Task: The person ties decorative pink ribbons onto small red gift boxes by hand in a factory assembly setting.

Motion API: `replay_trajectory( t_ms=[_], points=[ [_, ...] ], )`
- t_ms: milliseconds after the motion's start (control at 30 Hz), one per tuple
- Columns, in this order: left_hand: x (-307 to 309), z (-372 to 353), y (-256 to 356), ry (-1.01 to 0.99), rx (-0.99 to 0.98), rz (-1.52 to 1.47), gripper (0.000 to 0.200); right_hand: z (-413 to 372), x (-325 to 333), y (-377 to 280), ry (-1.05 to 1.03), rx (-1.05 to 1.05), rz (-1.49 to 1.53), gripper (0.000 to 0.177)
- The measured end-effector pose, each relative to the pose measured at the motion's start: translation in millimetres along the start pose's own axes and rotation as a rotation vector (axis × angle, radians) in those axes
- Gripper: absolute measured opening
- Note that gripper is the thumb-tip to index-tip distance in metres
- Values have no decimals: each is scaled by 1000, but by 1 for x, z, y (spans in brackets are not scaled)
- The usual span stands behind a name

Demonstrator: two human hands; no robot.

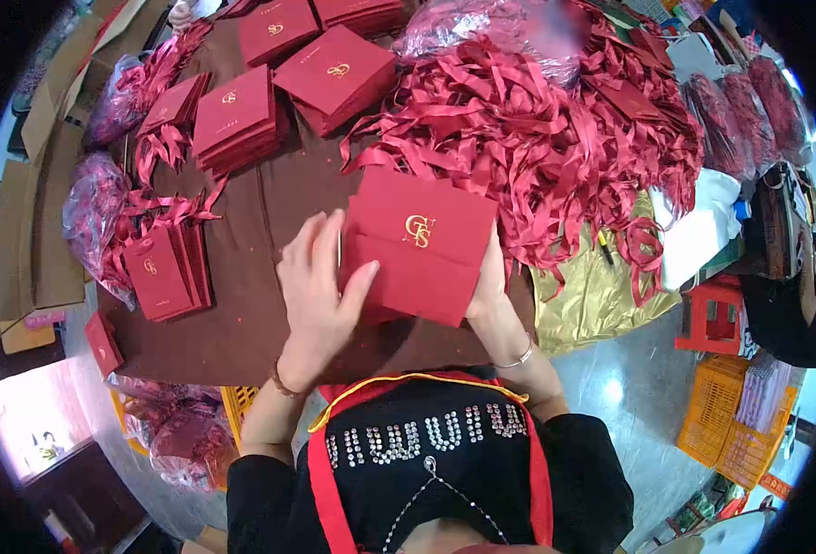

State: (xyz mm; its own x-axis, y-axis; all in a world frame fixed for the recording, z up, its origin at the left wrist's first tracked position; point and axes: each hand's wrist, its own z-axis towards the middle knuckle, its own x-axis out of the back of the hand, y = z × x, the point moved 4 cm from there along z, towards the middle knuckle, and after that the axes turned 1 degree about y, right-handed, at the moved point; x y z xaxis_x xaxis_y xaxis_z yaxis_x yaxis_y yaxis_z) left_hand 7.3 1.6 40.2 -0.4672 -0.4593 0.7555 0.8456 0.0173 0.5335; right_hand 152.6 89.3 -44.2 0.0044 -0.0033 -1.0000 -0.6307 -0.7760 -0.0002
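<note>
A bundle of flat red paper bags point(422, 217) with a gold monogram is held up over the table in front of my chest. My left hand point(320, 282) is at the bundle's left edge, its fingers along the side and its thumb against the lower left of the front. On the right edge, my right hand point(493, 282) grips from behind, and most of its fingers are hidden by the bags. The bags in the bundle are slightly out of line with one another. Just beyond it lies a large heap of loose red ribbons point(519, 129).
Stacks of red bags point(234, 115) stand at the back left of the brown tablecloth point(269, 208). More bags with ribbon handles point(163, 272) lie at left beside plastic-wrapped bundles point(96, 212). Gold sheeting point(592, 300), a red stool point(711, 314) and yellow crates point(736, 415) are at right.
</note>
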Motion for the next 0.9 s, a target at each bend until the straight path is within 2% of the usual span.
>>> replay_trajectory(
  t_ms=[33,67,100,167,200,233,333,367,433,500,567,600,667,700,733,767,833,900],
  points=[
    [-5,-4,-11,-38,165,-267,49,-4,11,-1,72,-9,38,62],
    [-19,-14,-19,-176,495,-855,45,-3,19,-2,19,-28,48,55],
    [-25,-19,-21,-180,500,-856,45,-2,10,-1,25,-26,51,55],
    [-42,-35,-34,-10,485,-897,42,-3,-1,-10,571,64,-417,48],
    [-46,-40,-40,-31,400,-729,39,-1,7,-19,473,159,-457,43],
    [-46,-41,-38,-37,396,-731,39,-1,15,-32,407,306,-582,39],
    [-53,-51,-38,-229,441,-482,36,-26,20,-55,407,420,-643,36],
    [-53,-52,-36,-256,436,-473,37,-30,21,-54,412,419,-639,36],
    [-56,-54,-39,-228,377,-480,38,-37,25,-49,569,315,-996,37],
    [-56,-52,-41,-262,381,-457,39,-35,36,-28,565,265,-983,46],
    [-56,-50,-41,-295,373,-439,39,-34,32,-4,583,414,-1057,57],
    [-53,-50,-41,-300,340,-378,39,-32,32,-3,548,364,-979,64],
    [-47,-48,-37,-316,293,-322,40,-31,30,-6,542,367,-985,64],
    [-42,-45,-31,-404,273,-174,39,-31,29,-8,533,357,-995,65],
    [-38,-41,-27,-483,249,-24,39,-34,28,-8,548,373,-1129,67],
    [-35,-36,-27,-485,235,-25,39,-36,31,-9,510,389,-1253,68],
    [-26,-25,-19,-413,37,213,38,-40,19,-12,435,385,-1376,69],
    [-19,8,-7,-236,-40,237,30,-52,16,-15,458,380,-1360,67]
  ],
)
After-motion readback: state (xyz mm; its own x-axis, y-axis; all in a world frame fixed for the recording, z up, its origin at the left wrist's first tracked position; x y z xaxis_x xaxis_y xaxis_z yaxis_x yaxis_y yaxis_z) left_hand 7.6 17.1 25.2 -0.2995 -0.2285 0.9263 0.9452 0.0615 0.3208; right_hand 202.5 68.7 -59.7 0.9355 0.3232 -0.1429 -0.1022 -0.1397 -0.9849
